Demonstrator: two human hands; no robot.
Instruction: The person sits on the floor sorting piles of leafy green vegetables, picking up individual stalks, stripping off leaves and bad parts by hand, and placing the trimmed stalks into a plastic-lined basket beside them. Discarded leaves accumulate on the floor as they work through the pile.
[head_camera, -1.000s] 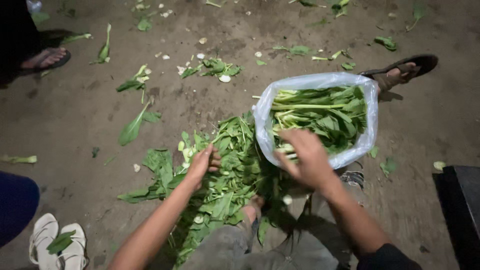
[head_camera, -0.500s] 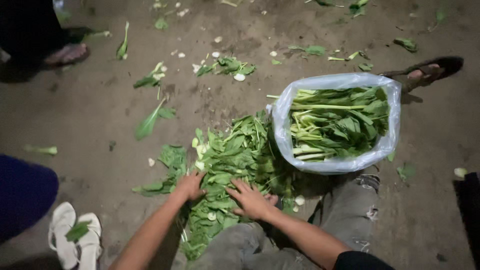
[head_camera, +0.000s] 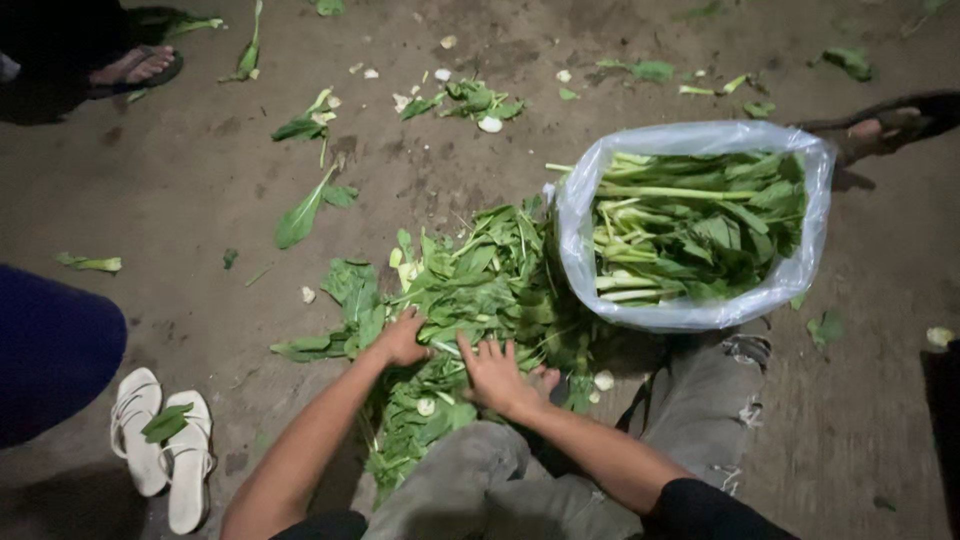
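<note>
Left hand (head_camera: 402, 340): fingers curled down into the near edge of the greens, gripping a small tuft of leaves; the arm reaches in from the lower left.
Right hand (head_camera: 497, 374): laid flat on the greens, fingers spread, palm down, pressing the leaves rather than pinching them.
Greens (head_camera: 470, 300): loose pile of cut leafy stems lying on the floor, directly in front of the person's knees (head_camera: 480, 480) and touching the bag, so both hands reach it without stretching.
Bag (head_camera: 800, 270): clear plastic, mouth rolled open and facing up, just right of the pile; it holds stems laid side by side, leaves to the right.
Floor (head_camera: 200, 200): bare packed dirt, strewn with stray leaves and pale stem ends beyond the pile.
Sandals (head_camera: 160, 450): white pair at lower left, a leaf lying across them, well apart from the hands.
Feet: one sandalled foot at upper left (head_camera: 135, 68), another at upper right (head_camera: 880, 122) behind the bag; both belong to other people.
</note>
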